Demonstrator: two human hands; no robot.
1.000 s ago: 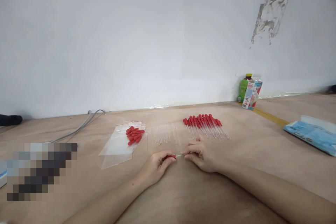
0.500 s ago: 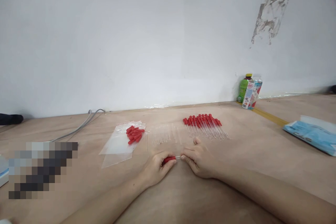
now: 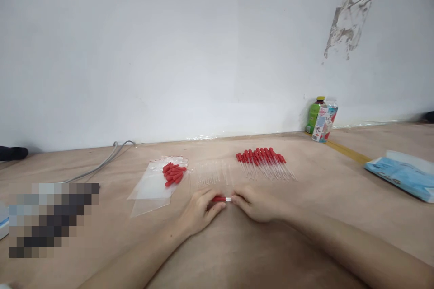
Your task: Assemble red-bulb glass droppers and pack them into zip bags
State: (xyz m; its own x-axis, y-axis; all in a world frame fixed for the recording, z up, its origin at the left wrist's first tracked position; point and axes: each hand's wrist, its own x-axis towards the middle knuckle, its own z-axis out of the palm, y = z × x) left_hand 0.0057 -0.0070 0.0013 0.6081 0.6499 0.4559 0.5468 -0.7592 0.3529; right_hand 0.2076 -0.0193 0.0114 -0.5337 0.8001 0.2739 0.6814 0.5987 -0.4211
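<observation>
Just above the table, my left hand (image 3: 200, 210) is closed around a red rubber bulb (image 3: 219, 199). A short stretch of clear glass dropper tube (image 3: 228, 199) shows at the bulb's right end, and the fingers of my right hand (image 3: 259, 203) pinch it. Most of the tube is hidden in that hand. Beyond my hands lies a row of glass tubes (image 3: 208, 174) without bulbs. To its right are several droppers (image 3: 264, 160) with red bulbs on, side by side. Loose red bulbs (image 3: 174, 174) are heaped on clear plastic bags (image 3: 145, 189) at the left.
Bottles (image 3: 322, 119) stand against the wall at the back right. A blue-and-white packet (image 3: 400, 174) lies on the right of the brown-covered table (image 3: 217, 257). Grey cables (image 3: 105, 162) run across the left, near a blurred-out patch.
Both hands have shifted slightly away from me, with the bulb and tube between them. The raised finger of my right hand has come down.
</observation>
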